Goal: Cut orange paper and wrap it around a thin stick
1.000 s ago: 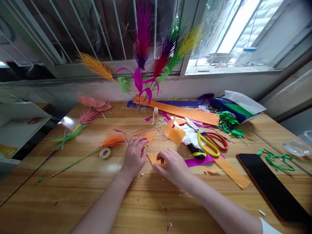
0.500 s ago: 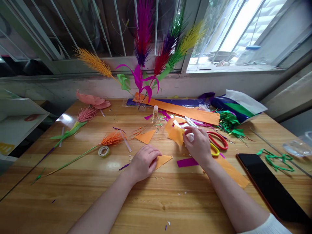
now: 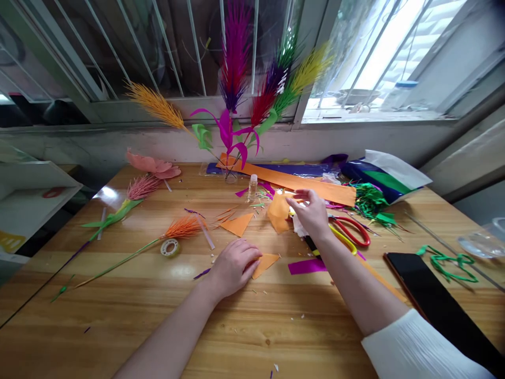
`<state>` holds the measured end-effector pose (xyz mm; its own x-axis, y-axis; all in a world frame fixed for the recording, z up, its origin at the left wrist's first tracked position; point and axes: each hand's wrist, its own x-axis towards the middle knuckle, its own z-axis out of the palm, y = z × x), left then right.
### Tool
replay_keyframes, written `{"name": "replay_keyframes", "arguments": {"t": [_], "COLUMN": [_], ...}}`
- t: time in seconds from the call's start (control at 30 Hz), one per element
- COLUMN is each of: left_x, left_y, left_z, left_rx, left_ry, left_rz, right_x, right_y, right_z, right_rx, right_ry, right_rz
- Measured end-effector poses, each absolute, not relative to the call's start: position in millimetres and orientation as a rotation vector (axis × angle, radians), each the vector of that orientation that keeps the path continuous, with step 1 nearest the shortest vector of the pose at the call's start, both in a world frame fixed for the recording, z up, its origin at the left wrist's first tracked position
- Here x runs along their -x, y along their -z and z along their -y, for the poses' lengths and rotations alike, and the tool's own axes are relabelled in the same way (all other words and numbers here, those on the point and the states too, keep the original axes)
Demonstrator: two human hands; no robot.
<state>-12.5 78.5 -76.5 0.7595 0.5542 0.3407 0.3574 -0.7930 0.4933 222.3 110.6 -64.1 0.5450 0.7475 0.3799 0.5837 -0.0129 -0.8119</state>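
My left hand lies on the table with its fingers bent together over the left end of an orange paper piece. My right hand reaches over the clutter farther back, thumb and fingers apart, close to a curled orange paper scrap. Whether its fingertips touch that scrap cannot be made out. Scissors with red handles and a pair with yellow handles lie beside and partly under my right wrist. A purple paper strip sits below the hand. Another orange paper triangle lies left of the curled scrap.
A roll of tape and an orange bristly stem lie at left. Colourful paper plumes stand in a glass at the back, near a small bottle. A phone and green tinsel are at right.
My right hand has moved forward and slightly left, showing more white sleeve and the black part by the yellow handles. My left hand stays on the orange paper piece.
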Motion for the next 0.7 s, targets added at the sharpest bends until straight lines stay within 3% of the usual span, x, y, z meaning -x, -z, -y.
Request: {"name": "replay_keyframes", "arguments": {"t": [0.13, 0.33, 0.43, 0.6, 0.7], "left_x": [17, 16, 13, 8, -2], "left_y": [78, 79, 78, 77, 69], "left_z": [-82, -83, -83, -81, -79], "left_rx": [-2.535, -2.494, -2.467, -2.394, -2.297], "left_ry": [-0.747, -0.824, -0.861, -0.866, -0.851], "left_rz": [-0.731, -0.753, -0.786, -0.880, -0.938], "right_x": [-238, -257, -266, -270, -266], "right_y": [56, 60, 75, 87, 87], "right_z": [-85, -41, -41, -44, -36], "right_rx": [1.686, 1.668, 1.635, 1.480, 1.434], "right_ry": [-0.127, 0.025, 0.062, -0.148, -0.111], "right_rz": [1.265, 1.956, 1.702, 0.889, 0.925]}}
